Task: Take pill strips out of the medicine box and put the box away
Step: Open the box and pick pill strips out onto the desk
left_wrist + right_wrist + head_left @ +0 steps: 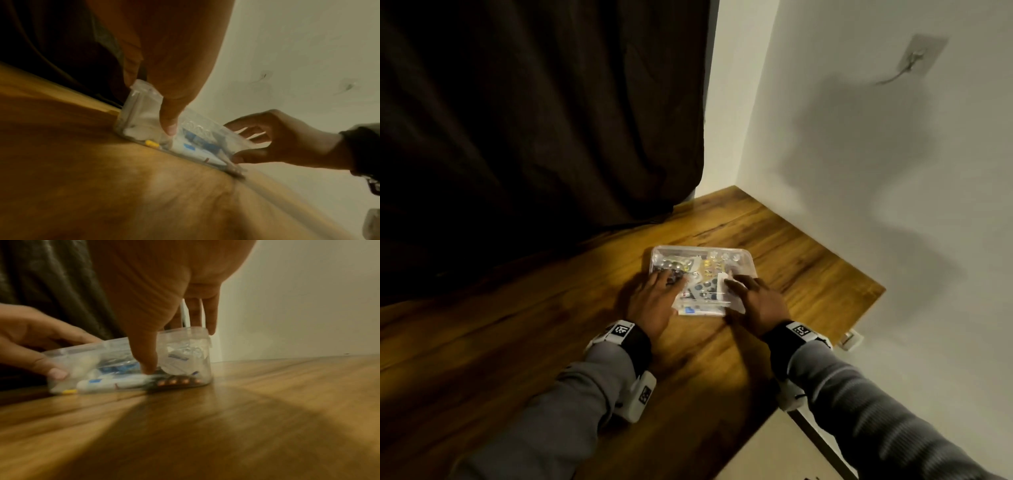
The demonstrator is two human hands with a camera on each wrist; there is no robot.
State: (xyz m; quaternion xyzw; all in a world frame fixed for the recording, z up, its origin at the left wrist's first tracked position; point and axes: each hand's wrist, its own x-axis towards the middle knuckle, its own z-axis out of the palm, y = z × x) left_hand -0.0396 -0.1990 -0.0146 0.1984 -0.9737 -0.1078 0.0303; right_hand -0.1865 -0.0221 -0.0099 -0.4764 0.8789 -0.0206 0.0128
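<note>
Your wooden desk (524, 342) fills the lower part of the head view, pushed into a corner between a dark brown curtain (534, 120) on your left and a white wall (876, 171) ahead and to your right. A wall plate (923, 56) with a short cable hanging from it sits high on that wall.

The clear plastic medicine box (748, 263) stands flat on the desk near the far right corner, directly in front of you. It is crowded with pill strips (678, 263), some silver, some with yellow or dark blisters, and a white tube with a blue label (107, 382) lies along its near wall.

Your left hand (654, 301) grips the near left corner of the box: the thumb presses the outside of the near wall in the left wrist view, while the fingers curl over the rim onto the contents. Your right hand (760, 301) grips the near right corner the same way, thumb (147, 353) down the outer wall, fingers over the rim. Whether those fingers also pinch a white paper piece (724, 277) there, you cannot tell.
</note>
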